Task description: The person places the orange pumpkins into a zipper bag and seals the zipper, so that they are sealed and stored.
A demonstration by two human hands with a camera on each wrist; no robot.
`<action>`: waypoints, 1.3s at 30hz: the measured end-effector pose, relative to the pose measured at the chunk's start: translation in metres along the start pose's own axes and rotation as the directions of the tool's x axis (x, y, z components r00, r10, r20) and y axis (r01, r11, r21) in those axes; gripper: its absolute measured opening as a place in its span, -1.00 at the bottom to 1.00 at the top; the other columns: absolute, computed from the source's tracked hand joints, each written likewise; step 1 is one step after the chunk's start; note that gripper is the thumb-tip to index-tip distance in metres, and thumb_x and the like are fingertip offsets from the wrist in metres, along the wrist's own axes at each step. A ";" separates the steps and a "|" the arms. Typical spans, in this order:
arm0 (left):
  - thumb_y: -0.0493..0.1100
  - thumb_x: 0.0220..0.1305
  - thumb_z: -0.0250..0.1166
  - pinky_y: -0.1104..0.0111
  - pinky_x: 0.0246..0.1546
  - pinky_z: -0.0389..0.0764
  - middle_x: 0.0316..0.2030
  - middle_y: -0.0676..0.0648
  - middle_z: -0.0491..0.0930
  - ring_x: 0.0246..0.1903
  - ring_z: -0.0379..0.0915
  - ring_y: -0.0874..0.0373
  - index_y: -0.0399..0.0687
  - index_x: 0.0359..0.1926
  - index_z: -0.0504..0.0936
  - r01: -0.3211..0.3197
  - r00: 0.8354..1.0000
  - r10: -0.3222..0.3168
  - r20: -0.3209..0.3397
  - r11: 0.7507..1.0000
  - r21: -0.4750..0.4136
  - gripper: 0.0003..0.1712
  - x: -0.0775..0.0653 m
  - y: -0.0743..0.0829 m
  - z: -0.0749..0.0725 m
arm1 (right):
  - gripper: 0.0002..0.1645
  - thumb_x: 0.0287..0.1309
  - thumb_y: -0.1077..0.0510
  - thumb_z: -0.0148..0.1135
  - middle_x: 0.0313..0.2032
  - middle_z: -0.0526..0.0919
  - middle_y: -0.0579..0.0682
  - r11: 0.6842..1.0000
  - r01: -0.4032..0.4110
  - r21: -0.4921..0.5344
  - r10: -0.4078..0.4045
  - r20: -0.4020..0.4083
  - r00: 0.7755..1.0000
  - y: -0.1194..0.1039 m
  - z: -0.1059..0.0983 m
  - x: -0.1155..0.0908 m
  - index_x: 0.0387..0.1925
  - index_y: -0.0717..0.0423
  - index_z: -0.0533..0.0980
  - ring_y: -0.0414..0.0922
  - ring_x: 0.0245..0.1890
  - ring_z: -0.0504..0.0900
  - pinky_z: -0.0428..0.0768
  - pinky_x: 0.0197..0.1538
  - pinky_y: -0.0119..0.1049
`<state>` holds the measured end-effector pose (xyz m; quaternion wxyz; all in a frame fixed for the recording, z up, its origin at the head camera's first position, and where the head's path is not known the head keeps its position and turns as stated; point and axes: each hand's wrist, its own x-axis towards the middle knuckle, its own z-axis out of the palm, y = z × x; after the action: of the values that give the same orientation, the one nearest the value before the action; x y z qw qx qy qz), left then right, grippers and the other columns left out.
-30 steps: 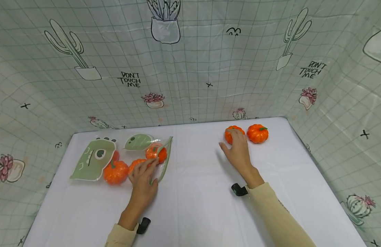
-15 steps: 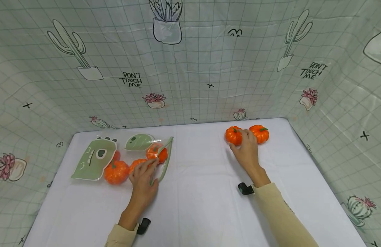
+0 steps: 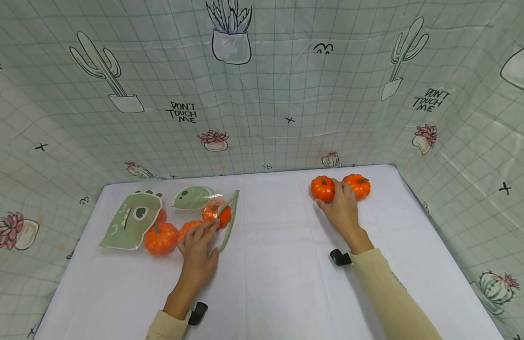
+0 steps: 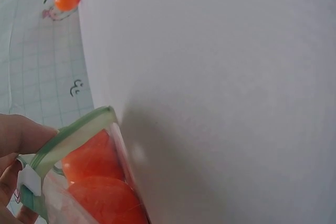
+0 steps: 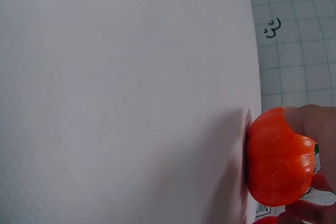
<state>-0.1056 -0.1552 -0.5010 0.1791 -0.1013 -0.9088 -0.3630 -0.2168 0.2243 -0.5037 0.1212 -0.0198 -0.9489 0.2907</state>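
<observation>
My left hand (image 3: 198, 257) holds the mouth of a clear zip bag (image 3: 130, 222) with a green dinosaur print, at the left of the table. The left wrist view shows thumb and fingers at the bag's green zip edge (image 4: 86, 124), by a white slider (image 4: 30, 180). Several orange toy pumpkins (image 3: 160, 239) lie inside, partly behind the hand and print. At the back right, my right hand (image 3: 344, 210) grips another toy pumpkin (image 3: 321, 189), thumb on one side and fingers on the other in the right wrist view. A second pumpkin (image 3: 359, 185) sits just right of those fingers.
The white-covered table (image 3: 274, 264) backs onto a grid-patterned cloth (image 3: 262, 89) with cactus drawings, which also hangs at both sides. A black wrist camera (image 3: 340, 258) sits by the right sleeve, another black camera (image 3: 198, 313) by the left.
My right hand has shifted right, from over the left loose pumpkin to its right side, and its fingers have closed round it. The left hand stays at the bag.
</observation>
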 end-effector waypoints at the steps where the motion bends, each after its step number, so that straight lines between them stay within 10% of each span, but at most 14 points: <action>1: -0.64 -0.02 0.44 -0.13 0.13 0.06 0.27 -0.26 0.58 0.24 0.25 -0.26 -0.32 0.30 0.63 -0.003 1.000 0.003 -0.002 1.000 0.001 -0.24 0.000 0.000 0.000 | -0.02 0.19 0.12 0.54 0.30 0.34 0.50 1.000 -0.006 -0.005 0.006 0.009 1.000 0.001 0.000 0.001 0.49 0.39 0.26 0.43 0.22 0.38 0.38 0.34 0.31; 19: -0.63 0.01 0.42 -0.14 0.14 0.06 0.28 -0.23 0.57 0.26 0.24 -0.24 -0.29 0.32 0.62 0.028 0.999 -0.029 0.023 0.999 0.018 -0.23 -0.001 0.002 0.000 | -0.03 0.17 0.11 0.56 0.30 0.44 0.52 0.998 -0.046 0.049 0.042 0.066 0.997 0.003 0.008 0.005 0.44 0.39 0.25 0.43 0.30 0.42 0.39 0.39 0.33; 39: -0.59 0.05 0.44 -0.20 0.16 0.07 0.28 -0.25 0.56 0.26 0.23 -0.27 -0.28 0.32 0.62 0.021 0.999 -0.022 0.030 0.999 0.041 -0.26 0.001 0.003 0.000 | -0.01 0.01 0.12 0.68 0.24 0.57 0.32 0.958 0.252 0.141 -0.267 0.101 0.958 -0.069 0.034 -0.051 0.38 0.34 0.35 0.29 0.20 0.50 0.47 0.31 0.20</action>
<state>-0.1055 -0.1531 -0.4993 0.1631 -0.0934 -0.9197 -0.3446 -0.1730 0.1433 -0.5039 0.1025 0.1300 -0.9285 0.3324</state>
